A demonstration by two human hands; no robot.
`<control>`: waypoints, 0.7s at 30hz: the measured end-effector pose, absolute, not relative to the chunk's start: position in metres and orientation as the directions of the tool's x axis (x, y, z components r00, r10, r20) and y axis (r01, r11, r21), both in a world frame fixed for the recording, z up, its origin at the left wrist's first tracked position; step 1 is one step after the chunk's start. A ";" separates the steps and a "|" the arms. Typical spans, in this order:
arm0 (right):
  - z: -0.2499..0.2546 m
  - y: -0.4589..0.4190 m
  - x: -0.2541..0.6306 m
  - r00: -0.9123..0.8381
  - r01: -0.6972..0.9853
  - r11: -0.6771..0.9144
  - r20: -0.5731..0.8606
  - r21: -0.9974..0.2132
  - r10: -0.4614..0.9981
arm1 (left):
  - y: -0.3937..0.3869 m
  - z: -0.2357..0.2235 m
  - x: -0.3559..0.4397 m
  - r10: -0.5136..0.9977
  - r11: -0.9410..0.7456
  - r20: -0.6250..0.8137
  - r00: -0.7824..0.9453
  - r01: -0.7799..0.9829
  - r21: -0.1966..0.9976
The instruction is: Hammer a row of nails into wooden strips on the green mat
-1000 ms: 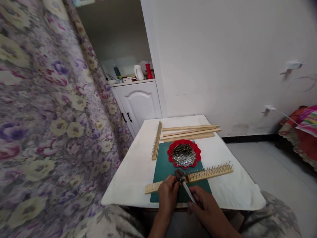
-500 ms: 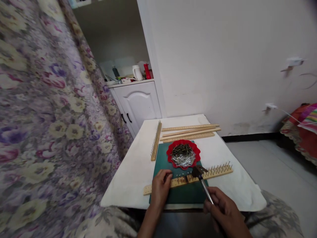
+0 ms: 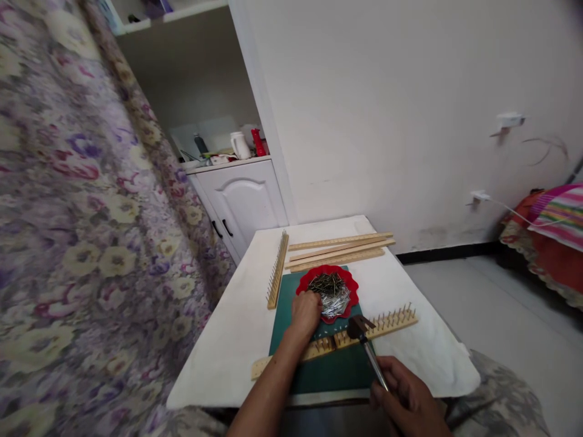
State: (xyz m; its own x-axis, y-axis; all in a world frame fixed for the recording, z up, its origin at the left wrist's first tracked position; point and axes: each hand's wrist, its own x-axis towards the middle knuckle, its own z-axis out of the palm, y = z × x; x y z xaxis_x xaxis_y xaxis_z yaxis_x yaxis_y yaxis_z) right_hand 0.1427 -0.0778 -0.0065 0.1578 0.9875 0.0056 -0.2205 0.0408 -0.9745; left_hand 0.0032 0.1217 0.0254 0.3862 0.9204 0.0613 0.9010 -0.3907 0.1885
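My left hand (image 3: 306, 312) is at the near left rim of a red scalloped bowl (image 3: 351, 280) full of nails (image 3: 336, 297). Its fingers are curled, and their tips are hidden among the nails. In my right hand (image 3: 407, 388) is a hammer (image 3: 374, 359), gripped by its metal handle, with the dark head over a wooden strip (image 3: 392, 323). Nails stand upright along much of that strip, densest toward its right end; a dark mark crosses it near the middle. My left forearm covers part of its left end. Beneath it lies a green mat (image 3: 334, 377).
Another strip studded with nails (image 3: 277, 273) lies at the table's left. Several bare wooden strips (image 3: 341, 247) rest at the back of the white-covered table (image 3: 218, 358). A floral curtain (image 3: 113, 243) hangs on the left, beside a white cabinet (image 3: 248, 200).
My left hand has left the wooden strip and moved forward to the nail bowl. My right hand still holds the hammer over the strip. The view has shifted slightly.
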 end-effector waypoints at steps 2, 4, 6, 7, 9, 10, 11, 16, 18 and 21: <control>-0.006 -0.078 0.144 0.155 -0.222 0.038 0.003 -0.974 0.988 | 0.122 0.026 0.006 0.928 -0.373 0.038 0.372 0.913 0.167; -0.006 -0.078 0.144 0.159 -0.218 0.031 -0.004 -0.976 0.987 | 0.122 0.026 0.007 0.931 -0.363 0.025 0.364 0.919 0.155; -0.005 -0.079 0.144 0.166 -0.214 0.028 -0.008 -0.976 0.986 | 0.121 0.027 0.007 0.931 -0.363 0.021 0.365 0.919 0.155; -0.005 -0.079 0.143 0.167 -0.214 0.016 -0.021 -0.977 0.986 | 0.120 0.027 0.006 0.929 -0.368 0.025 0.369 0.916 0.160; -0.004 -0.080 0.143 0.164 -0.214 -0.009 -0.045 -0.977 0.985 | 0.119 0.028 0.003 0.922 -0.386 0.042 0.385 0.905 0.177; -0.004 -0.080 0.142 0.162 -0.212 -0.014 -0.049 -0.977 0.986 | 0.118 0.028 0.001 0.917 -0.399 0.055 0.396 0.897 0.189; -0.004 -0.081 0.142 0.161 -0.210 -0.012 -0.047 -0.978 0.986 | 0.117 0.029 -0.001 0.910 -0.414 0.069 0.409 0.887 0.203; -0.001 -0.082 0.139 0.167 -0.243 0.009 -0.033 -0.970 0.985 | 0.109 0.035 -0.012 0.877 -0.480 0.132 0.463 0.825 0.299; 0.002 -0.082 0.138 0.162 -0.237 0.011 -0.028 -0.972 0.986 | 0.104 0.037 -0.018 0.869 -0.493 0.157 0.469 0.798 0.346; 0.008 -0.084 0.139 0.144 -0.211 0.017 -0.014 -0.977 0.990 | 0.092 0.036 -0.032 0.866 -0.500 0.211 0.454 0.757 0.422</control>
